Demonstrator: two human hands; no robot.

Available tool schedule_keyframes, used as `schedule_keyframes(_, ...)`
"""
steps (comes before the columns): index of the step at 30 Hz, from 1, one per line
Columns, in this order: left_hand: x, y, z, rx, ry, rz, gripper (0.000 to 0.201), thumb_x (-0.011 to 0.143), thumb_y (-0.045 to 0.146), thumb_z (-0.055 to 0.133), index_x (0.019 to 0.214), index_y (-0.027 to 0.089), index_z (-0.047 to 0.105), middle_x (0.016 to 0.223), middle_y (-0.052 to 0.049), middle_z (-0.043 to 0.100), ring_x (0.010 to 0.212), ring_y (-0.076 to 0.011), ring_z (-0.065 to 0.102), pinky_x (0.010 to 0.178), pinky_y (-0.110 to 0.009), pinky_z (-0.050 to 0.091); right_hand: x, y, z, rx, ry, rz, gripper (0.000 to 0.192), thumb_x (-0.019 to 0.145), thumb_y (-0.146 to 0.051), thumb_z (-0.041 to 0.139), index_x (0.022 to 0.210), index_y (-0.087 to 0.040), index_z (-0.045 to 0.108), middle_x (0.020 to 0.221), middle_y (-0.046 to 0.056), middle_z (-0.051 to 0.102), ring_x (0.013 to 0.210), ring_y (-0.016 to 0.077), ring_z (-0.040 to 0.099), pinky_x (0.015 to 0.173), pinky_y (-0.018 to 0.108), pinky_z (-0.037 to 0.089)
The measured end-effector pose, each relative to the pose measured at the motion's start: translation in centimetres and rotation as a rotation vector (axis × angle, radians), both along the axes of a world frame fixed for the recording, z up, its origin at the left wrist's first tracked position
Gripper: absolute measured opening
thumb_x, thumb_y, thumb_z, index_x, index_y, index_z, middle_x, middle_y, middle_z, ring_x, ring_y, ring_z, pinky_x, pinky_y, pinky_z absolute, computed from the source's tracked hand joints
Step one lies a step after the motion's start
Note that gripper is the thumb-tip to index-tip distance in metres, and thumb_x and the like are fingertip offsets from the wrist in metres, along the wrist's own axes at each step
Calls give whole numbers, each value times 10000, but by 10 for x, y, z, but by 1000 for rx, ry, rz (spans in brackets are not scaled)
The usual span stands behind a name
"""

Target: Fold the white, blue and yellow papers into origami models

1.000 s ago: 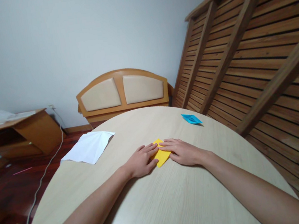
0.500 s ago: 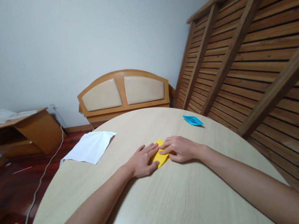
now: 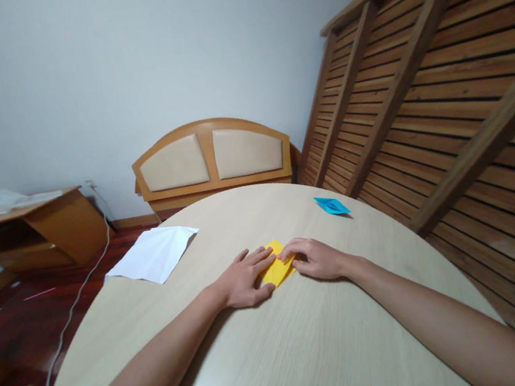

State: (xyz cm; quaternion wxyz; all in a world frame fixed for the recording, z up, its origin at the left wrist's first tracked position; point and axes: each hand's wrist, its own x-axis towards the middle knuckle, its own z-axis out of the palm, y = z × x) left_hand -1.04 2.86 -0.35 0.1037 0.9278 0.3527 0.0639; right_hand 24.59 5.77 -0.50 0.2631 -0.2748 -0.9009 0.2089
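A folded piece of yellow paper [image 3: 276,271] lies on the round wooden table [image 3: 282,357] between my hands. My left hand [image 3: 246,280] rests flat with spread fingers on the paper's left part. On the other side, my right hand [image 3: 314,258] pinches a flap of the paper between thumb and fingers, and that right edge is slightly raised. Beyond my right hand sits a small folded blue paper [image 3: 331,205], touched by neither hand.
A creased white sheet [image 3: 153,255] lies at the table's left edge. Behind the table stands a headboard [image 3: 210,155]. A slatted wooden frame [image 3: 419,111] leans along the right, and a low desk [image 3: 50,230] is at the left.
My right hand has shifted slightly right and curled its fingers around the yellow paper's right flap, which now lifts and shows more. My left hand stays nearly still.
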Motion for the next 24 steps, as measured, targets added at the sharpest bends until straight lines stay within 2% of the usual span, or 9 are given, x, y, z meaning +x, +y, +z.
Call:
schedule_keyframes(4,0,0,0,8,-4,-19,746,915,490,482,1558,217,220,1610,-114,240,1485,-332,212,1180,-595,178,-2,-2,-2,-251,137,-55,221,890,-217,568,1108,-196,594,1052,66,706,970,190,671,859,344,538)
schedule_keyframes(7,0,0,0,27,-10,-32,742,917,481,479,1557,198,232,1601,-121,272,1475,-343,234,1182,-570,199,-7,-4,-4,-311,180,-126,298,918,-292,569,1199,-197,536,1038,65,704,973,195,669,851,350,539)
schedule_keyframes(14,2,-2,3,61,-14,-66,722,893,420,512,1526,130,320,1575,-148,326,1423,-360,309,1180,-508,250,-18,-5,-14,-103,117,-255,393,904,-272,592,1282,-207,511,1121,82,650,1039,201,621,941,381,494)
schedule_keyframes(20,2,-4,3,67,-44,-77,747,894,443,520,1540,154,278,1561,-138,355,1406,-355,329,1164,-514,278,-19,-3,-16,43,-18,-348,345,909,-265,591,1239,-183,537,1203,115,627,1112,240,577,987,430,448)
schedule_keyframes(24,4,-5,6,82,-52,-77,619,945,401,446,1522,208,330,1548,-109,382,1384,-329,362,1151,-507,295,-19,-4,-14,59,-68,-393,349,921,-274,572,1257,-189,533,1222,112,623,1143,247,554,999,433,429)
